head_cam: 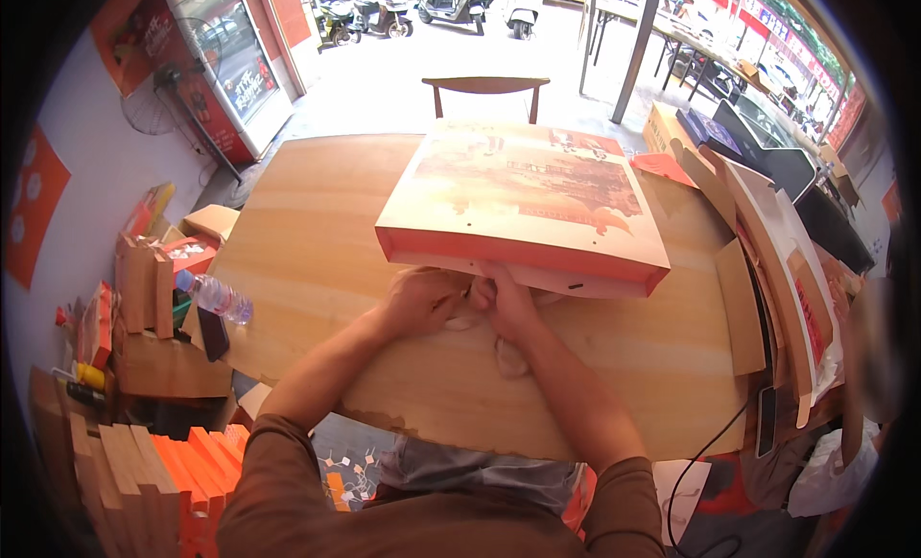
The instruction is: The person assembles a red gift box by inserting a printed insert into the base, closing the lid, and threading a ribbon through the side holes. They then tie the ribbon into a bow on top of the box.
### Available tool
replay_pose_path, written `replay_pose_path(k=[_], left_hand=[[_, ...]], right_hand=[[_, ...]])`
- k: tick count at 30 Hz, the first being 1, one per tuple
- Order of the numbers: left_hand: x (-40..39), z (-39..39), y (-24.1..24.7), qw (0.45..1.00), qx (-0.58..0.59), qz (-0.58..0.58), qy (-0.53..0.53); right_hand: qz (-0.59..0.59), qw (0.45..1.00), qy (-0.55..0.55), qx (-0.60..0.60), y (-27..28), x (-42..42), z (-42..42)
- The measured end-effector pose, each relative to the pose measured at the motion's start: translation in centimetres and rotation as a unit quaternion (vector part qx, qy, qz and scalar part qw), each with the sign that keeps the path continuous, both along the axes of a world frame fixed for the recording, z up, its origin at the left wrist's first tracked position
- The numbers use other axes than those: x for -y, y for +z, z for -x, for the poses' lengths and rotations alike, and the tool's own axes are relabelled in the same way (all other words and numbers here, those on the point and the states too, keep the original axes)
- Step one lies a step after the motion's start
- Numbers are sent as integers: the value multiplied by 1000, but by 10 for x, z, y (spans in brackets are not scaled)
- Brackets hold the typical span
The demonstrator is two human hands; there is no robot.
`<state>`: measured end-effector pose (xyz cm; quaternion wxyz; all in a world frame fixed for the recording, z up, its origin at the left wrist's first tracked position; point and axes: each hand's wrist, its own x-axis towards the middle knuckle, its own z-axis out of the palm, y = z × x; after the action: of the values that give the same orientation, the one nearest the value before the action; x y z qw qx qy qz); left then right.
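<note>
A large flat cardboard gift box [518, 191] with a printed picture on its lid lies before me on the wooden table. Its red-edged near side [575, 284] faces me and bears small holes. My left hand [426, 299] is at the near side's lower edge, fingers bent around a pale soft strap [462, 322]. Close beside it, my right hand [504, 299] is curled on the same pale material, its upper fingers against the box side. A length of the strap hangs onto the table below my right wrist. The fingertips are partly hidden.
The wooden table [309, 220] has a chipped near edge. At left are a plastic water bottle [216, 297], a phone [213, 335] and stacked boxes. Flattened cardboard [741, 306] leans at right, near a black cable [676, 479]. A wooden chair [486, 86] stands beyond.
</note>
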<state>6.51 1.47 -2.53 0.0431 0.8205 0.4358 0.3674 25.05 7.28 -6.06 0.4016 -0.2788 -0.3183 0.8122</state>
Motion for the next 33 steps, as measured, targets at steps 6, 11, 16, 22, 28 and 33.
replay_pose_path(k=[6, 11, 16, 22, 28, 33], left_hand=[[-5, 16, -8, 999, -10, -3, -36], [1, 12, 6, 981, -57, -185, 8], [1, -5, 17, 932, -131, -320, 108], [-12, 4, 19, 928, -157, -307, 139], [-22, 39, 15, 931, -139, -272, 199], [-24, 65, 13, 935, -146, -250, 206]], right_hand=[[-1, 1000, 5, 17, 4, 2, 0], [-49, 998, 31, 30, -5, 0, -2], [-79, 996, 26, 29, -8, -1, 4], [-105, 985, 93, 97, 2, -1, 2], [-344, 862, 217, 303, 102, 31, -21], [-485, 648, 183, 558, 133, 17, -58]])
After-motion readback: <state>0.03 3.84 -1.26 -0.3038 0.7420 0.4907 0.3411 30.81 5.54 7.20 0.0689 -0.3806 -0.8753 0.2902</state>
